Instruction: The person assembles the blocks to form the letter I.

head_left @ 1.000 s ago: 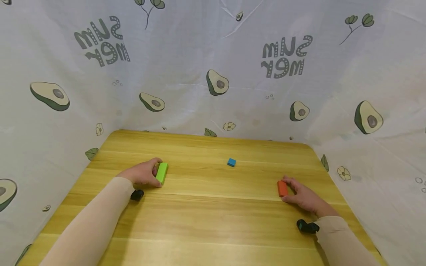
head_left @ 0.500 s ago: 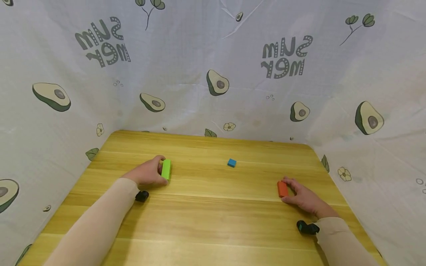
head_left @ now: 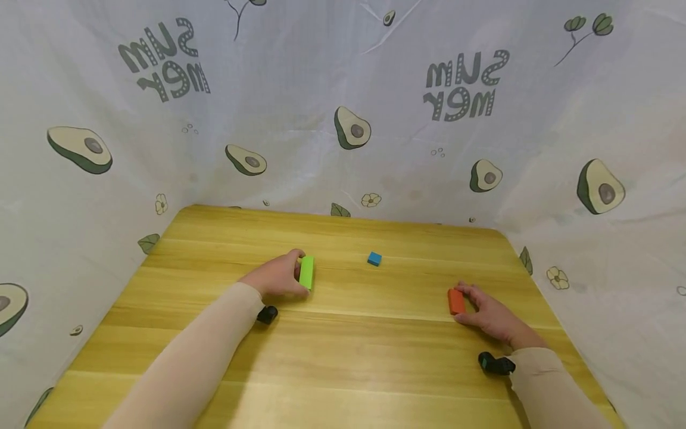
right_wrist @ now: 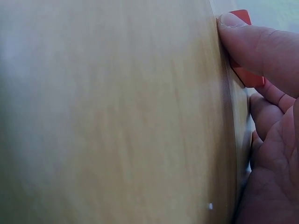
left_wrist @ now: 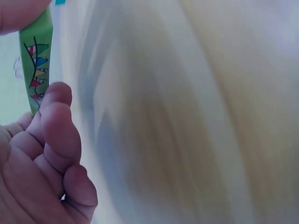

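Toward the middle of the wood-grained table (head_left: 343,357), the left hand (head_left: 276,276) pinches a long bright green block (head_left: 306,273), thumb at its near end and a finger at its far end. The left wrist view shows a string of coloured flags (left_wrist: 38,65) printed along the block's side, with the other fingers curled below it; whether the block touches the table, I cannot tell. Farther right, the right hand (head_left: 488,313) pinches a shorter red block (head_left: 456,302), with the thumb along its near side and fingers at the far side. Between the two held blocks and slightly farther back, a small blue block (head_left: 374,259) lies on the table, apart from both hands and nearer the green one. Both arms wear beige sleeves (head_left: 193,357), and a small black device (head_left: 495,363) sits at each wrist. Around the table's back and sides hangs a pale cloth (head_left: 289,77) printed with avocados (head_left: 352,128), leaves, flowers and mirrored grey lettering (head_left: 465,86).
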### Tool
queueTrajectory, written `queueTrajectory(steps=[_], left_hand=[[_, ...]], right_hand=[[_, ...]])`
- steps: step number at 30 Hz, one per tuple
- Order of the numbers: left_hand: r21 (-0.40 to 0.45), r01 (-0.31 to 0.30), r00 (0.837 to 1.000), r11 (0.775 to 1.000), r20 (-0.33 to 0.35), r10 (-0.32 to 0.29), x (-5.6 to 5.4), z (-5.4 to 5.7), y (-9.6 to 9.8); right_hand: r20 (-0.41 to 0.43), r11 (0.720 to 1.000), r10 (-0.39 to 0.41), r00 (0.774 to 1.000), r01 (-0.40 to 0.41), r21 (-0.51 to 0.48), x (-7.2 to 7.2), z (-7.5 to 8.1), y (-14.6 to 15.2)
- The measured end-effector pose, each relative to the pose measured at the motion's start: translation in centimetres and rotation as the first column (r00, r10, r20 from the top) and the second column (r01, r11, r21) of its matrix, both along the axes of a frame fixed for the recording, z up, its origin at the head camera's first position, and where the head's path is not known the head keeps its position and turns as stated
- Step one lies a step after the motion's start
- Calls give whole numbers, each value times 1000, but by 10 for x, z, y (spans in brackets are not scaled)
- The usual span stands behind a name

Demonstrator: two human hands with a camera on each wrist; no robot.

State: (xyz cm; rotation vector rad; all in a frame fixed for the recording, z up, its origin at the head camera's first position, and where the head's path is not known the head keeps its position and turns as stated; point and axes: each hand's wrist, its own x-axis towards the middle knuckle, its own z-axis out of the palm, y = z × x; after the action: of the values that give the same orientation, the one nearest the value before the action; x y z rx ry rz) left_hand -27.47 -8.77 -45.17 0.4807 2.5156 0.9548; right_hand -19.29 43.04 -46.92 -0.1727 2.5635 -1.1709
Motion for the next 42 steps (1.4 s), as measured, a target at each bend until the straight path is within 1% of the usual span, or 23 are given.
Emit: queueTrajectory(steps=[5, 9, 16, 18, 22, 25, 30, 34, 36, 42], left_hand=[[-23, 20, 999, 1000, -27, -21, 2, -1, 24], [-50, 39, 998, 998, -40, -41, 4, -2, 40], [-90, 72, 995, 993, -59, -77, 7, -6, 61], [-107, 74, 995, 991, -58, -81, 9, -6, 66], [-143, 68, 995, 987, -63, -78, 13, -6, 75], [-175, 59, 994, 983, -82, -75, 15, -6, 80], [-184, 47, 994, 982, -89, -65, 15, -8, 84], [-170, 53, 996, 984, -55, -63, 15, -7, 83], [-158, 68, 996, 985, -37, -75, 14, -7, 81], [-82, 118, 993, 990, 12, -117, 9, -6, 73]], right_hand=[[-18, 1000, 10, 1000, -10, 15, -3, -1, 1], [-35, 1000, 18, 999, -17, 22, -5, -2, 1], [-51, 999, 27, 998, -26, 31, -4, 0, 1], [-50, 999, 30, 998, -29, 24, -4, 0, 1], [-49, 999, 28, 998, -26, 41, -6, -1, 1], [-44, 998, 27, 999, -25, 52, -8, -2, 2], [-33, 998, 31, 999, -29, 60, -10, -2, 2], [-23, 998, 29, 999, -28, 61, -10, -2, 3], [-21, 998, 29, 999, -28, 60, -10, -3, 3], [-24, 998, 29, 999, -28, 54, -10, -4, 4]])
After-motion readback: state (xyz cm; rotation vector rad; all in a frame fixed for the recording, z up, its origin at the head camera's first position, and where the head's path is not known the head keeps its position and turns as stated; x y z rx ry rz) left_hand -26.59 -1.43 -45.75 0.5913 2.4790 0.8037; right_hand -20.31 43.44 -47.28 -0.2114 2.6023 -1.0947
